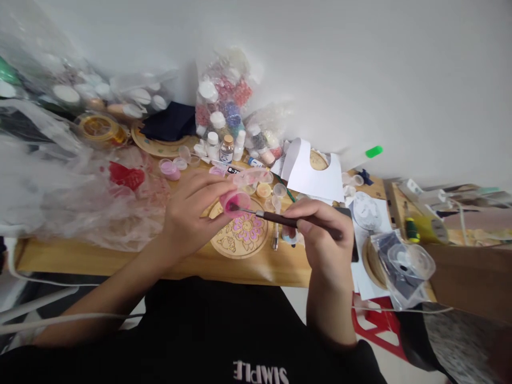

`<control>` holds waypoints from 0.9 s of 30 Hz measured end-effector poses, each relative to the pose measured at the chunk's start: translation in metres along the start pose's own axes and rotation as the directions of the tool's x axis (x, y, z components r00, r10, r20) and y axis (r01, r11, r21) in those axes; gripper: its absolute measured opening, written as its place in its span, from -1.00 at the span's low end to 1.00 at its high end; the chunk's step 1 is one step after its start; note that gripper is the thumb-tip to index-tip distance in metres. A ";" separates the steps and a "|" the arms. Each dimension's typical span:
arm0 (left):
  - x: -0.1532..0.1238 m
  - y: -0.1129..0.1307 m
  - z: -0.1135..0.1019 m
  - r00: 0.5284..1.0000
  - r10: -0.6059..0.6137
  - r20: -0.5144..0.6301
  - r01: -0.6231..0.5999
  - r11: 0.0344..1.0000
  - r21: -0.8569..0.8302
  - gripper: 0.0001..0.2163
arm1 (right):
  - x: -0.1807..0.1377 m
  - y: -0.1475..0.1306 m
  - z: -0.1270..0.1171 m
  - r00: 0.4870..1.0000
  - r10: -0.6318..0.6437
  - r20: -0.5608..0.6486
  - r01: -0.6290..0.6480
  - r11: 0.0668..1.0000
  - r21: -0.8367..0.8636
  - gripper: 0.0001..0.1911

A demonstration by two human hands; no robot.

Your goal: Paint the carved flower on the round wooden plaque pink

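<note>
Between the thumb and fingers of my left hand (196, 210) is a small clear plastic cup (241, 200) with bright pink material inside, tilted toward me. My right hand (326, 229) grips a dark-handled tool (280, 218) with a thin metal shaft. The tool's tip is inside the cup, touching or close to the pink material; its exact shape is hard to make out. Below both hands lies a round wooden board (240, 248) with a flower pattern, its petals partly pink. My left hand and the cup cover part of the board.
Several small cups, among them a lilac one (170, 169), stand behind the board. Bottles (226, 149) and bagged jars (232, 90) line the wall. A crumpled plastic bag (120, 208) spreads at left. White paper (316, 178) and a clear round container (411, 261) are at right.
</note>
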State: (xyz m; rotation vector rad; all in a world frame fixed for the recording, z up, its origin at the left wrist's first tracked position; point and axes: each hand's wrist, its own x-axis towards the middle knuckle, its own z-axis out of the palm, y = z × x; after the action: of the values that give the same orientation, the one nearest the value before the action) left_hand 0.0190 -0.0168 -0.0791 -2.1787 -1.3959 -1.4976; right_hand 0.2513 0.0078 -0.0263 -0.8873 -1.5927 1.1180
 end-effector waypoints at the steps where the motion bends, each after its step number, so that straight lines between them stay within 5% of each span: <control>1: 0.000 0.000 0.000 1.000 -0.019 0.013 0.019 1.000 -0.001 -0.87 | 0.000 0.003 0.000 1.000 0.022 -0.017 -0.022 0.999 0.027 -0.85; 13: -0.003 -0.001 0.005 0.998 -0.053 0.020 0.054 0.997 -0.054 -0.82 | -0.011 0.009 -0.003 0.997 0.021 -0.073 -0.014 0.995 0.098 -0.80; 27: -0.003 -0.003 0.004 0.998 -0.017 0.059 0.020 0.998 -0.058 -0.85 | -0.007 -0.045 -0.003 0.983 -0.129 0.131 0.169 0.916 -0.364 -0.74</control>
State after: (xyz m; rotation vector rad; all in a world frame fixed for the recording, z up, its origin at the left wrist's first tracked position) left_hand 0.0191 -0.0149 -0.0844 -2.2678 -1.4105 -1.5117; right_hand 0.2545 -0.0119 0.0151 -0.9435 -1.9669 0.7739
